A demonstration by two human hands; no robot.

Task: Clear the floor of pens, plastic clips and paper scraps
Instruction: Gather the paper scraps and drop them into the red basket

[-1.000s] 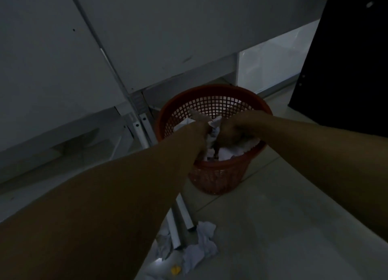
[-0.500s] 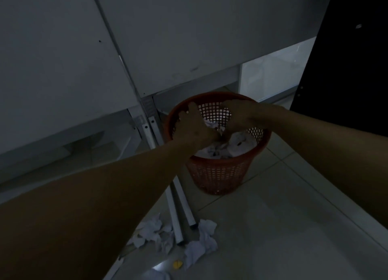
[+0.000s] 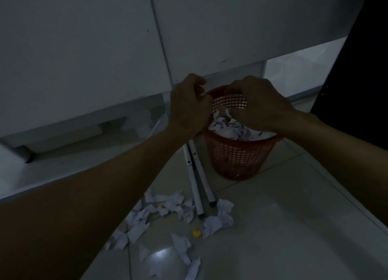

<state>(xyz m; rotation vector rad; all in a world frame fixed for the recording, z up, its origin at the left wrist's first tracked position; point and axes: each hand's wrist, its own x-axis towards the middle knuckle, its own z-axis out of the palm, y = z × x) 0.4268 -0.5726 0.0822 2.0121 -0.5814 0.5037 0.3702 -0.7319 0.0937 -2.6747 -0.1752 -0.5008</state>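
Observation:
A red mesh basket (image 3: 237, 160) stands on the tiled floor, nearly full of crumpled paper (image 3: 228, 128). My left hand (image 3: 189, 107) and my right hand (image 3: 256, 103) hover side by side just above its rim, fingers curled, with nothing visible in either. Several crumpled paper scraps (image 3: 168, 204) lie scattered on the floor in front of the basket. Among them sits a small yellow plastic clip (image 3: 197, 233), and a second yellow bit (image 3: 160, 205) shows further left. No pen is visible.
Two grey metal tubes (image 3: 197, 187) lie on the floor from the basket toward the scraps. A white cabinet front (image 3: 84, 59) rises behind and to the left. A black panel (image 3: 361, 90) stands at the right. The room is dim.
Both hands have lifted up out of the basket, where they were down among the paper. The view has tipped down, bringing more of the floor scraps into sight.

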